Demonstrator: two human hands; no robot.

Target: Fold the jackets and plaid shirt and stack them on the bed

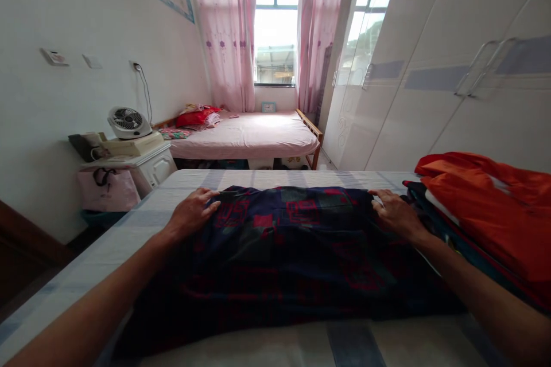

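A dark navy and black garment [275, 246] with red square patterns lies spread across the bed in front of me. Its exact kind cannot be made out. My left hand [193, 211] pinches its far left corner between thumb and fingers. At the far right corner, my right hand [395, 212] is closed on the edge in the same way. The cloth between both hands lies fairly flat, with some creases. A pile of folded clothes [491, 200], orange on top, sits just beyond my right forearm.
The garment rests on a bed with a blue and white checked sheet [142, 226]. Behind it stands a second bed with a pink sheet [258, 135]. A white fan [129, 121] is on a nightstand [157, 169] at left. White wardrobes [430, 114] line the right side.
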